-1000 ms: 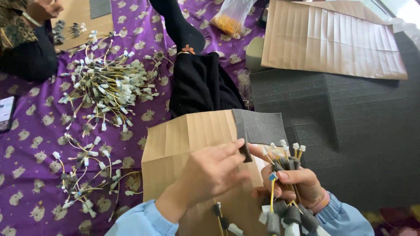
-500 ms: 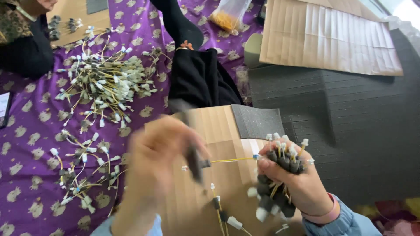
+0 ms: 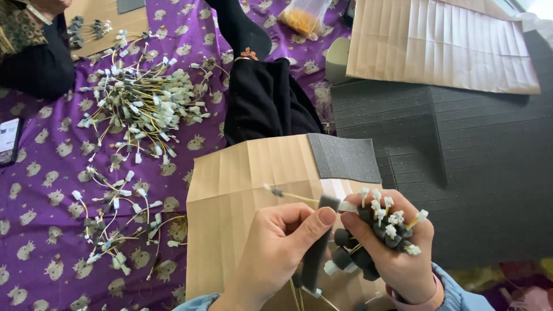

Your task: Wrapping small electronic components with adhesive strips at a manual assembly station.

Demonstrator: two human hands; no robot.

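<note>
1. While the left hand (image 3: 279, 250) pinches a dark foam strip (image 3: 318, 245) between thumb and fingers, the strip stands almost upright at the near centre, just over a folded brown cardboard sheet (image 3: 242, 190).
2. A thin yellow wire (image 3: 296, 196) with a small plug on its far-left end crosses the top of the strip, running right to the other hand.
3. The right hand (image 3: 391, 247) is clenched around a bundle (image 3: 377, 227) of foam-wrapped wires, whose white plugs stick up above the fingers; its thumb touches the strip's top.
4. A grey foam square (image 3: 345, 156) lies on the cardboard's far-right corner.
5. To the right spreads a dark grey foam mat (image 3: 478, 173), with a second cardboard sheet (image 3: 438, 43) at its far edge.
6. A black-trousered leg (image 3: 262, 98) stretches away at the centre.
7. On the left, a purple patterned cloth (image 3: 34, 230) carries a big pile of loose wires (image 3: 141, 109) and a smaller scatter (image 3: 112, 224) nearer.
8. Another person's dark sleeve (image 3: 31, 63) rests at the far left, a phone (image 3: 8, 141) beside it.
</note>
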